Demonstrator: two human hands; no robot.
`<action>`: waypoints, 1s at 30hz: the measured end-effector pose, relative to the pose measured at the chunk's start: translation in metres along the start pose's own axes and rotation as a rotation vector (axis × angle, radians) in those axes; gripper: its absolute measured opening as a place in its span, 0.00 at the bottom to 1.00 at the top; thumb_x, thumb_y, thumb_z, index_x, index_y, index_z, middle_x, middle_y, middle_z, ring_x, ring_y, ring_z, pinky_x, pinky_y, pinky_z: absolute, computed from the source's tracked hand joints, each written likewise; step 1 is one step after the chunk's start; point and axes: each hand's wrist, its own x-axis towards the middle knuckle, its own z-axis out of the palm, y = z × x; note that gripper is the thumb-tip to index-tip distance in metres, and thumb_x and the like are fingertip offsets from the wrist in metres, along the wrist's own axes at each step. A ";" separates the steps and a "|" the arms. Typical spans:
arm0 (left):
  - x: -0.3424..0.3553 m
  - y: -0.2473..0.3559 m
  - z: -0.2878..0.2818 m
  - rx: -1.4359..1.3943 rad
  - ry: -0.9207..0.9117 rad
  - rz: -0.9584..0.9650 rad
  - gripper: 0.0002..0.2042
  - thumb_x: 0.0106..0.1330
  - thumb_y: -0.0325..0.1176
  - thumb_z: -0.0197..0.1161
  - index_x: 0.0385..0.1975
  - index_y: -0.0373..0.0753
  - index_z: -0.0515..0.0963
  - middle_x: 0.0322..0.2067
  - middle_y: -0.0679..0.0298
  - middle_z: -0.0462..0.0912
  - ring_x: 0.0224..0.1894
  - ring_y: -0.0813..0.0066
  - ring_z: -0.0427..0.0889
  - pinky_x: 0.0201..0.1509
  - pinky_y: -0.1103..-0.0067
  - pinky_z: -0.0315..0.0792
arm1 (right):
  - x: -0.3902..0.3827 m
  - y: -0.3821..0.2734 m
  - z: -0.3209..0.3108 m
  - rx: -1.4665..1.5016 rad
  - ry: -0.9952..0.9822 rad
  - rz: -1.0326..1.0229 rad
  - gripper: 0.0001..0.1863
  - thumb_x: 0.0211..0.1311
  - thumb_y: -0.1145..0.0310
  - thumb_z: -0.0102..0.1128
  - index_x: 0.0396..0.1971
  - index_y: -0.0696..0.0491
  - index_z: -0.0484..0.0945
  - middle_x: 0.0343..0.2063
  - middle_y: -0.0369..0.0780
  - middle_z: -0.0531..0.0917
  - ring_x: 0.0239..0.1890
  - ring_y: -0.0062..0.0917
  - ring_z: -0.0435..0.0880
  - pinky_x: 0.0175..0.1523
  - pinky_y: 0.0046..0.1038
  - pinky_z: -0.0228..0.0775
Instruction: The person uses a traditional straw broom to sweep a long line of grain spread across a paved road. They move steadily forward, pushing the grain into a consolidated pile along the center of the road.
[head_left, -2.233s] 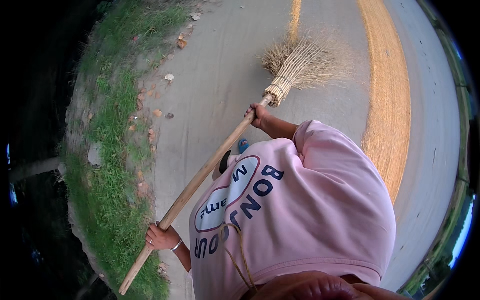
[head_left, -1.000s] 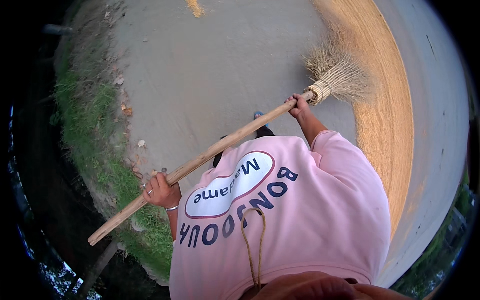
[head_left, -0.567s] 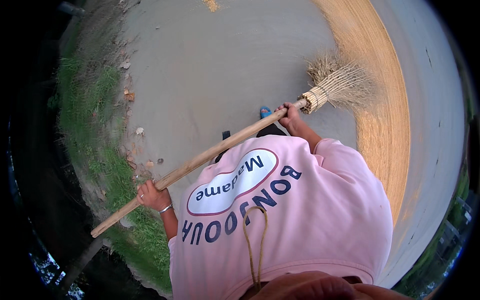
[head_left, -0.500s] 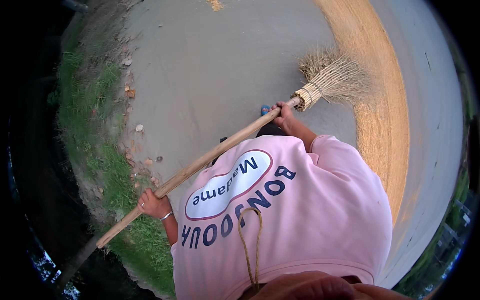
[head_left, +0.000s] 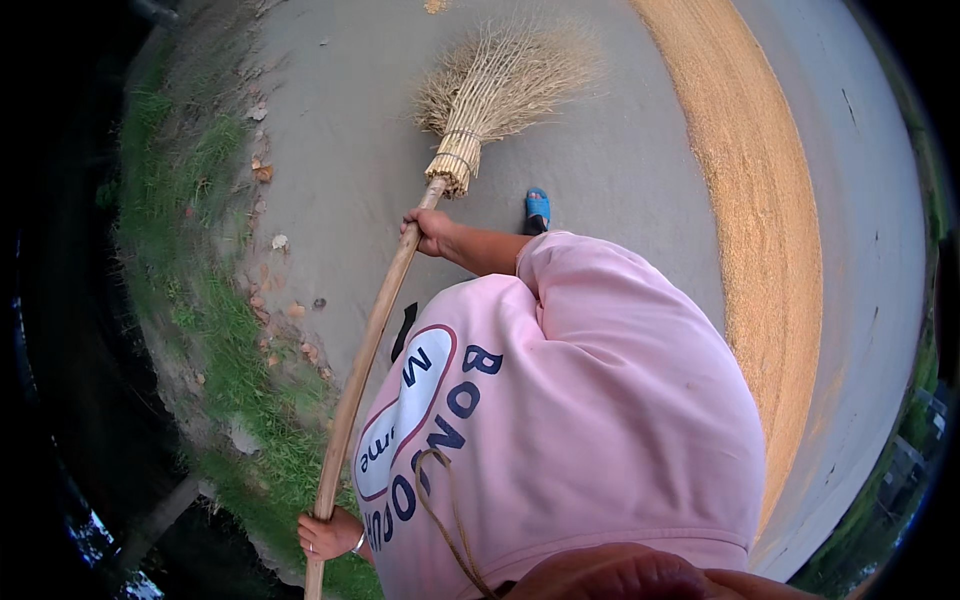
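Note:
A twig broom [head_left: 460, 150] with a long wooden handle stretches from the upper middle down to the lower left. Two wire bands bind its bundle of stalks, and the bristles fan out over the grey pavement. My right hand [head_left: 431, 231] is closed round the handle just below the bundle. Lower down, my left hand [head_left: 332, 532], with a ring and a silver bracelet, grips the same handle near its end. In front of me shows one foot in a blue sandal [head_left: 538, 206]. The bristle tips look slightly blurred.
To the right runs a long band of golden grain [head_left: 765, 230] on the pavement [head_left: 620, 190]. A grass verge [head_left: 180, 230] with dry leaves borders the left side. A small patch of grain [head_left: 435, 6] lies at the top edge.
The broom head has swung left, away from the grain band, and its handle is now steeper. My right hand moved left; my left hand went lower. The sandalled foot shows more fully.

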 end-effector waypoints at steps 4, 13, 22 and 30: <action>0.020 0.007 -0.020 0.012 -0.011 0.106 0.07 0.47 0.37 0.57 0.17 0.45 0.66 0.16 0.68 0.65 0.23 0.69 0.67 0.29 0.77 0.58 | 0.006 -0.009 -0.029 0.039 0.036 0.031 0.07 0.53 0.75 0.46 0.32 0.58 0.61 0.19 0.41 0.69 0.20 0.29 0.71 0.28 0.34 0.70; 0.126 0.195 -0.033 -0.482 0.099 0.331 0.08 0.45 0.36 0.58 0.15 0.45 0.65 0.17 0.67 0.63 0.24 0.68 0.67 0.31 0.74 0.57 | -0.031 -0.175 -0.196 0.315 0.226 -0.294 0.05 0.52 0.74 0.45 0.30 0.54 0.62 0.19 0.37 0.67 0.19 0.26 0.68 0.30 0.34 0.68; 0.198 0.354 -0.033 -0.755 -0.094 0.502 0.08 0.37 0.28 0.57 0.19 0.43 0.67 0.20 0.66 0.65 0.28 0.69 0.67 0.38 0.72 0.59 | -0.124 -0.291 -0.262 0.519 0.474 -0.384 0.02 0.51 0.73 0.43 0.24 0.54 0.61 0.15 0.38 0.66 0.19 0.27 0.66 0.32 0.33 0.66; 0.237 0.398 -0.001 -0.949 -0.120 0.516 0.09 0.35 0.25 0.57 0.17 0.43 0.66 0.19 0.66 0.65 0.28 0.69 0.67 0.38 0.73 0.60 | -0.138 -0.297 -0.279 0.317 0.493 -0.410 0.08 0.52 0.67 0.40 0.17 0.53 0.61 0.16 0.39 0.68 0.23 0.31 0.68 0.34 0.34 0.66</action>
